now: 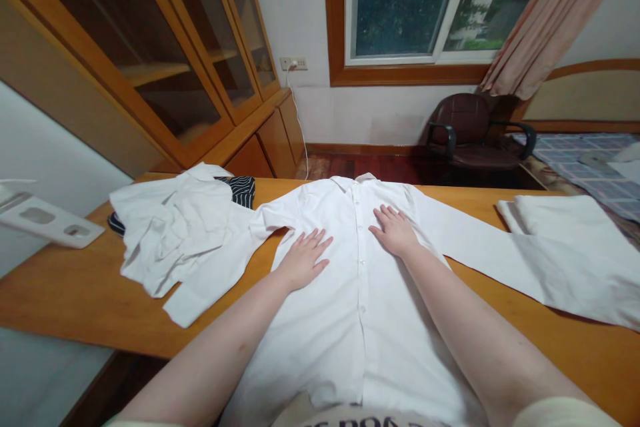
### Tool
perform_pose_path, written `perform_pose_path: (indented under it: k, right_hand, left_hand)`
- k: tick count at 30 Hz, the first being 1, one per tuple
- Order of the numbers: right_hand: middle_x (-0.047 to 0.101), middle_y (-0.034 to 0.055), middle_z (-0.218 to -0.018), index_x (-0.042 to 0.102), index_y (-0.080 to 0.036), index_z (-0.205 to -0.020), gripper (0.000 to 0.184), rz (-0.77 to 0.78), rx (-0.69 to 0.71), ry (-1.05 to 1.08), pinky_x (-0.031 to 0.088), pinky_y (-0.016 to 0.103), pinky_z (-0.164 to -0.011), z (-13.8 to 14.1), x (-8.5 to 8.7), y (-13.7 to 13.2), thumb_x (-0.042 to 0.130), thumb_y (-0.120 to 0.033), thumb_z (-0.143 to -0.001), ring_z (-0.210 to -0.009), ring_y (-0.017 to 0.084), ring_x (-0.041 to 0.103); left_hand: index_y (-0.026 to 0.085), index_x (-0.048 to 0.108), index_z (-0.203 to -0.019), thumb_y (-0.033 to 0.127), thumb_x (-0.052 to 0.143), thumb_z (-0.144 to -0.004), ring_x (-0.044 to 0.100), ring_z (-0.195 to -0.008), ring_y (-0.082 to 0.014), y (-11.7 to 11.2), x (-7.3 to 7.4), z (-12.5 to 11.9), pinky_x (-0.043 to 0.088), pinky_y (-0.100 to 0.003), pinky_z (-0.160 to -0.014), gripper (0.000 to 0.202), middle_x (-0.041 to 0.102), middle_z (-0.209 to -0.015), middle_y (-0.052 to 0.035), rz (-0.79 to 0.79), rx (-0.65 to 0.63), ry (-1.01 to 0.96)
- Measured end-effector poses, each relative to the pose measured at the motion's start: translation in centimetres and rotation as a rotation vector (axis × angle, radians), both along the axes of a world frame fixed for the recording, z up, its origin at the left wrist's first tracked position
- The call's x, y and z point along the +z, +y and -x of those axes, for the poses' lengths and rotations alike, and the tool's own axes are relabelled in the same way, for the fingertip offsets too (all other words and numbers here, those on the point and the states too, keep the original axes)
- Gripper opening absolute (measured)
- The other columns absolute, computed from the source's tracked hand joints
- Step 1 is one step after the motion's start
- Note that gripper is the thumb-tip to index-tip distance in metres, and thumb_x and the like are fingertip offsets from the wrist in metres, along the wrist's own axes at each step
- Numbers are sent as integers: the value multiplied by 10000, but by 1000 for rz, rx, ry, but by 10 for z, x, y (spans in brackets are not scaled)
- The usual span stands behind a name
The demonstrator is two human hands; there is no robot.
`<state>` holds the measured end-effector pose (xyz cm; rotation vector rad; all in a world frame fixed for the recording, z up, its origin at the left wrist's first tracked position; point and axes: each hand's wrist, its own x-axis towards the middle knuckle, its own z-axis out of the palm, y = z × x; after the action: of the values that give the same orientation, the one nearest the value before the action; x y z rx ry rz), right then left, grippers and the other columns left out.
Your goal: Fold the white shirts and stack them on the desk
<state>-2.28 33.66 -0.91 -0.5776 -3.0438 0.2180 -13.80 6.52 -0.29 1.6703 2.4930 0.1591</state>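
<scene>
Shirt lay lengthwise away from me, my left hand and right hand flat astride its buttons, gripping nothing.

Two bare hands lie flat on a white shirt spread out on a wooden table.
The left hand rests left of the button row and the right hand right of it, a little farther off, fingers apart; the collar of the shirt points to the far edge of the table. On the left is a rumpled pile of white clothes with a striped cloth showing from under it; on the right, folded white cloth. Farther off stand a glass-doored cabinet, left, and an armchair and bed, right.
</scene>
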Motion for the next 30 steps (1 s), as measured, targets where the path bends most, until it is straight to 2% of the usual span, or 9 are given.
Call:
perform_pose_path:
  k: [3, 6, 10, 13, 16, 19, 22, 26, 30]
  right_hand:
    - [276, 103, -1508, 328, -172, -1433, 625, -14, -1, -9, 157, 434, -1100, -2, -2, 4, 314, -528, -919, -1380, 261, 225]
    - [265, 99, -1512, 317, -173, -1438, 622, -27, 2, -15, 151, 433, -1101, -3, -2, 4, 300, -521, -924, -1384, 256, 216]
    - [271, 104, -1509, 322, -163, -1435, 623, -36, 2, -3, 153, 437, -1097, -2, -3, 2, 296, -519, -925, -1382, 261, 221]
    - [283, 104, -1504, 331, -163, -1432, 617, -34, -2, 8, 156, 434, -1096, -3, -4, 1, 306, -511, -923, -1377, 263, 233]
    - [291, 104, -1501, 341, -163, -1427, 611, -25, -5, 18, 154, 435, -1097, -3, -3, 1, 320, -506, -921, -1375, 264, 238]
    - [294, 106, -1500, 350, -162, -1421, 608, -14, -5, 24, 157, 436, -1096, -3, -3, 2, 330, -504, -919, -1378, 260, 232]
    - [303, 107, -1495, 355, -162, -1418, 606, -8, -7, 31, 162, 436, -1096, -3, -3, 2, 337, -501, -916, -1377, 259, 234]
    - [322, 102, -1487, 374, -164, -1407, 592, -5, -8, 46, 168, 434, -1095, -4, -4, 2, 344, -492, -915, -1369, 260, 253]
    - [326, 102, -1485, 381, -166, -1403, 589, 1, -7, 49, 176, 429, -1092, -4, -4, 2, 346, -494, -915, -1366, 258, 262]
  left_hand:
    - [306, 268, -1447, 430, 367, -924, 167, -1410, -221, -15, 3, 3, 131, -466, -1137, 547, 217, -1533, -39, 15, -34, -37]
    - [306, 289, -1441, 433, 373, -921, 192, -1403, -236, -32, 4, 3, 133, -483, -1135, 542, 240, -1525, -42, 20, 37, -39]
    - [264, 327, -1432, 433, 375, -914, 225, -1393, -251, -60, 3, -2, 203, -466, -1123, 547, 275, -1513, -62, 16, 186, -13]
    - [201, 439, -1369, 415, 384, -900, 379, -1317, -256, -88, 7, -8, 314, -421, -1075, 518, 389, -1454, -100, -17, 301, 61]
    - [145, 571, -1226, 377, 396, -874, 526, -1149, -283, -121, 14, -9, 387, -420, -997, 456, 556, -1283, -142, -63, 534, 230]
    - [147, 610, -1148, 413, 420, -838, 554, -1064, -311, -153, 17, -4, 407, -435, -945, 450, 613, -1163, -142, -62, 741, 346]
    - [162, 649, -1007, 437, 407, -828, 562, -1043, -306, -174, 19, 6, 414, -414, -923, 408, 628, -1131, -133, -25, 750, 309]
    - [185, 630, -875, 438, 359, -849, 601, -939, -258, -187, 44, 27, 443, -343, -841, 371, 681, -966, -85, -41, 755, 121]
    - [203, 610, -905, 494, 405, -805, 615, -782, -188, -199, 88, 55, 457, -235, -663, 369, 679, -804, 15, -148, 1039, 2]
